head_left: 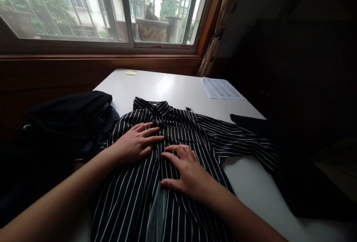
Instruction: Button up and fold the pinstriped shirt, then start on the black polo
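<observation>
A black shirt with white stripes (128,193) lies spread front side up on the white table, its collar pointing toward the window. One sleeve stretches out to the right; the other is mostly out of sight at the left. My left hand (135,143) rests flat on the upper chest near the front placket, fingers extended. Lower down, my right hand (182,167) touches the shirt just right of the placket, its fingers bent and apart with no cloth visibly pinched. Below my hands the front edges part a little, showing a paler strip.
Dark clothes (72,119) are heaped at the table's left side. Printed papers (221,88) lie at the back right of the white table (164,85), a yellow sticky note (131,72) at the back left. A small round object (188,109) sits behind the shirt's shoulder. A dark flat item (248,121) lies at the right edge.
</observation>
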A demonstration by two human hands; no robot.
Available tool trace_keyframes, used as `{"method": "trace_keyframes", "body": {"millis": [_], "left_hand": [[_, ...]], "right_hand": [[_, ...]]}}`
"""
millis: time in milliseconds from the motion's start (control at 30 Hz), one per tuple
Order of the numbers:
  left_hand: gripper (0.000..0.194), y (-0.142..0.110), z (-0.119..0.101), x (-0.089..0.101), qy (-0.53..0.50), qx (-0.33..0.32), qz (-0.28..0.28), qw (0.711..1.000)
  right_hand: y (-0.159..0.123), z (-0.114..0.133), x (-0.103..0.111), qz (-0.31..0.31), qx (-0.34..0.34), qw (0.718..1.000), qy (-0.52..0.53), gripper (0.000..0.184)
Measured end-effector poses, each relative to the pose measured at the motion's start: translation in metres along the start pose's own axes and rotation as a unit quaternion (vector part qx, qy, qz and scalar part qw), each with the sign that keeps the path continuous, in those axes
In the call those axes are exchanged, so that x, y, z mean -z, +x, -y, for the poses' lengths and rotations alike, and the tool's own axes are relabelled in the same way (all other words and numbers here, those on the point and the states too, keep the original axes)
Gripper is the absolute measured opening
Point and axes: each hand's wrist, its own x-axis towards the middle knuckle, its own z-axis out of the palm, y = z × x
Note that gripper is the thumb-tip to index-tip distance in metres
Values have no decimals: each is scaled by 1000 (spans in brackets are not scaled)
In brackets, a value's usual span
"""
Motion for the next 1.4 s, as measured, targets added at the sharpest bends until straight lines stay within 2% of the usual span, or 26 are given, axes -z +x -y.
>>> {"method": "trace_keyframes", "body": {"millis": [167,267,400,467,567,733,867,1033,1233,1300,1400], "left_hand": [[49,0,1,-1,-4,0,-12,1000],[38,0,2,2,-29,-16,-43,999],[24,-1,-4,7,-106,-97,-134,980],[21,-1,-10,9,-153,-136,-153,967],[20,0,-19,11,-198,-159,-122,960],[15,1,-21,9,-210,-149,-71,964],[10,1,-18,6,-225,-138,-68,962],[7,2,-19,6,-230,-136,-68,961],[9,5,-16,7,-282,-133,-41,949],[10,6,-15,5,-288,-131,-43,948],[14,6,-15,3,-272,-128,-58,952]], "right_hand": [[-1,0,-1,53,3,998,-41,89],[-3,-1,-2,65,10,997,-51,90],[-5,-2,-3,44,26,998,-45,82],[-5,-3,-3,30,29,998,-39,76],[-4,-2,-2,14,27,999,-28,68],[-2,-2,0,3,20,1000,-15,59],[-2,-1,1,-2,19,1000,-6,54],[-1,-2,3,-23,25,999,11,37],[2,-6,2,-34,87,995,44,17],[2,-6,3,-23,111,992,54,20],[2,-4,3,4,147,987,61,39]]}}
